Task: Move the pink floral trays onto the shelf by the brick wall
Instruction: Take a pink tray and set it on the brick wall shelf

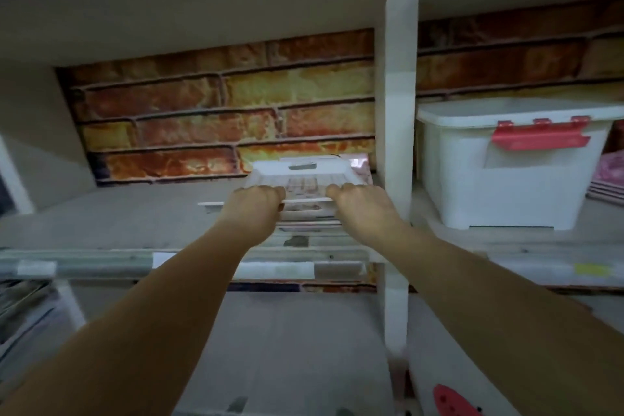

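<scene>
Both hands, left hand (255, 203) and right hand (354, 201), pinch the tray's (304, 179) near rim, mid-frame. Best pushed level along the shelf (135, 216) toward the brick wall (209, 111).

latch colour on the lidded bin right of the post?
Red latch on a white bin, clearest in the head view.

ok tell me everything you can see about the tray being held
The tray looks like white plastic with a pinkish floral pattern on its floor, blurred here. It is rectangular with a raised rim and a slot handle cut in its far wall. It lies on the shelf, apparently on top of further trays, its far end near the brick wall. The left hand and right hand grip its near rim.
</scene>
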The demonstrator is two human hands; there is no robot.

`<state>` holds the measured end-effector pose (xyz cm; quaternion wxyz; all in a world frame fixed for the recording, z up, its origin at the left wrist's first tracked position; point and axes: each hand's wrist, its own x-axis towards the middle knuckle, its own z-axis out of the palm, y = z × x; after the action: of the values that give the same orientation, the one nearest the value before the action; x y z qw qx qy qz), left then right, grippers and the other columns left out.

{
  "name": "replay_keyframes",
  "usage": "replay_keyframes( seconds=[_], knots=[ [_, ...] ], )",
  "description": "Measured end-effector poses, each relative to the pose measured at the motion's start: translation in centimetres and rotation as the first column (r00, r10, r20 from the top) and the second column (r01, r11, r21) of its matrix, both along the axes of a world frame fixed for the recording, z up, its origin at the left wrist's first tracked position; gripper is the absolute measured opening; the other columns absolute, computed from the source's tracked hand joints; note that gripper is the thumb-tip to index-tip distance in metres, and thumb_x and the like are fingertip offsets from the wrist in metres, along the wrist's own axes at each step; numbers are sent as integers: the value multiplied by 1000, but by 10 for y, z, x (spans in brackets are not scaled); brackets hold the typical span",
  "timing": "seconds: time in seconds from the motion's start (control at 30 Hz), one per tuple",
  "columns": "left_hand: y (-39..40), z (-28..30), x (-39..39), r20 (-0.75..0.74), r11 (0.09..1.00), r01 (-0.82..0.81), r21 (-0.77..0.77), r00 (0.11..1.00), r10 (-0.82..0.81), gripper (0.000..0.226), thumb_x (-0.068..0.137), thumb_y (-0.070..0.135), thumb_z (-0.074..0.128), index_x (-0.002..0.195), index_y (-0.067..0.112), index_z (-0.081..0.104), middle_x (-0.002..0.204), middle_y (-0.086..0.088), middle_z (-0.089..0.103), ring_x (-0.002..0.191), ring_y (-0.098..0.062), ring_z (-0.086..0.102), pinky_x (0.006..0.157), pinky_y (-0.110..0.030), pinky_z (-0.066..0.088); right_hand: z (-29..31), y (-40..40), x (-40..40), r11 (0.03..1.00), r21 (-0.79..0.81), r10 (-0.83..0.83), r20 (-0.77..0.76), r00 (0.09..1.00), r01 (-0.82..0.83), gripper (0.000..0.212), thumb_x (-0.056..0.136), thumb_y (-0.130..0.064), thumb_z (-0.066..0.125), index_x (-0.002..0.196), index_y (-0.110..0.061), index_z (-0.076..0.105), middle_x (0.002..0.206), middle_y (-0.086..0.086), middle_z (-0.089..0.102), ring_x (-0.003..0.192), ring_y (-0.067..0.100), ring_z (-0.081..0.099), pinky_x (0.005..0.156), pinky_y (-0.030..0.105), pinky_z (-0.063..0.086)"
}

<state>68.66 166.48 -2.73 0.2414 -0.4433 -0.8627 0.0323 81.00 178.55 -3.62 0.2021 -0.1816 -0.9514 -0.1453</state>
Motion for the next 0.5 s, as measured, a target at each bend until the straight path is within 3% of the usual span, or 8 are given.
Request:
replay_keyframes(
  seconds=[0.07,0.17,0.33,0.5],
  knots=[
    [5,-5,-16,42,999,46,-10,998,-46,19,96,23,47,113,18,53,115,-3,62,107,-23,58,82,-30,44,-3,-1,-14,998,-20,-59,19,998,59,45,91,-3,47,134,-13,44,119,9,63,106,27,61,76,30,41],
    [14,-6,-35,124,992,126,-25,985,-122,43,87,42,56,124,21,48,120,-2,61,110,-23,57,89,-32,43,-6,2,-28,986,-107,-123,40,992,126,43,93,-21,50,135,-16,43,125,7,59,115,25,56,94,35,40],
    [27,-30,-52,313,985,157,-70,941,-128,71,77,64,59,131,21,43,133,-3,51,120,-23,49,99,-34,36,-25,3,-45,939,-211,-221,237,946,272,63,88,-47,55,139,-17,34,136,8,47,126,27,43,107,45,28],
    [37,-37,-58,323,987,140,-78,940,-108,70,76,64,60,126,18,44,128,-6,51,118,-26,49,101,-40,36,-25,2,-54,918,-227,-261,274,926,326,55,90,-37,56,136,-14,37,131,8,49,122,27,46,106,46,29]
  ],
)
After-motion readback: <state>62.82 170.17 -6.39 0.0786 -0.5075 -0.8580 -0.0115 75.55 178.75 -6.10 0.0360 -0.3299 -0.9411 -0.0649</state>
